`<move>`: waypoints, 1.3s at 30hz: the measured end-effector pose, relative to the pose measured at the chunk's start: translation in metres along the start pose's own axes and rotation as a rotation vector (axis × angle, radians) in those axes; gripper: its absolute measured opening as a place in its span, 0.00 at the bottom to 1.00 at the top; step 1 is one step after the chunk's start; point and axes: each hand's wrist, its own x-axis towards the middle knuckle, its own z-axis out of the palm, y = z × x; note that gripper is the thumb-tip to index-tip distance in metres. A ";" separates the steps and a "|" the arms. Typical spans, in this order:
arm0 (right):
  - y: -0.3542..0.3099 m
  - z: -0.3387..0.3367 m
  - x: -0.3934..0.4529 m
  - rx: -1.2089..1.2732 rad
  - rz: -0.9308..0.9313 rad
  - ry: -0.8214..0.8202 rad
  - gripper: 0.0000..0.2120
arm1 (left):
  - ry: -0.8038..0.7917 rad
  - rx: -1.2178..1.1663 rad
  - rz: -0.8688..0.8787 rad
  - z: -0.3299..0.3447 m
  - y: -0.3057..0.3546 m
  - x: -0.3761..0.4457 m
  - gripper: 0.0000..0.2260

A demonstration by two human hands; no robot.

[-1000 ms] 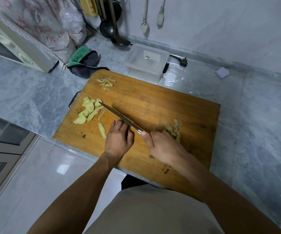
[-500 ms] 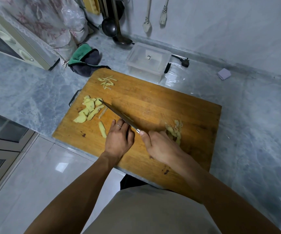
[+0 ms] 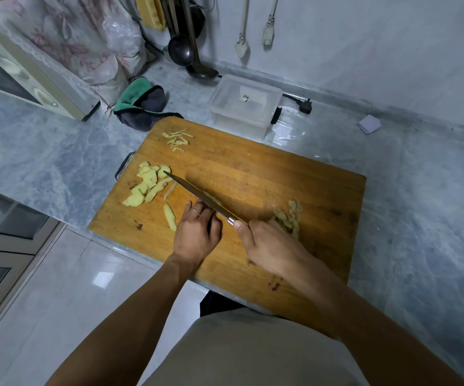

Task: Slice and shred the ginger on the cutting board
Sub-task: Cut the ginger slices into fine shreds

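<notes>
On the cutting board [image 3: 267, 174]: shredding partly done.
We grip the knife [image 3: 197, 194] in the right hand [image 3: 272, 243]; left hand [image 3: 197, 232] pins ginger, grip unclear. Shreds [image 3: 178, 137] lie far left; slices [image 3: 147, 185] remain.

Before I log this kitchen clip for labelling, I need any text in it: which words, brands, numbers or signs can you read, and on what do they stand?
No text can be read anywhere in the view.
Clear plastic box: a small dark mark on its lid, too small and blurred to read.
Appliance at the left: round dials, no legible markings.
Knife and cutting board: no visible print.
</notes>
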 end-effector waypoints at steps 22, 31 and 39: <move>-0.007 0.003 -0.002 0.001 -0.004 0.038 0.26 | -0.058 -0.011 0.025 -0.003 -0.001 -0.003 0.12; -0.010 0.008 -0.004 -0.028 -0.008 0.022 0.25 | 0.002 0.017 0.033 -0.010 0.009 -0.004 0.14; -0.016 0.011 -0.001 -0.048 -0.011 0.000 0.25 | 0.034 0.077 0.059 -0.012 0.012 -0.005 0.14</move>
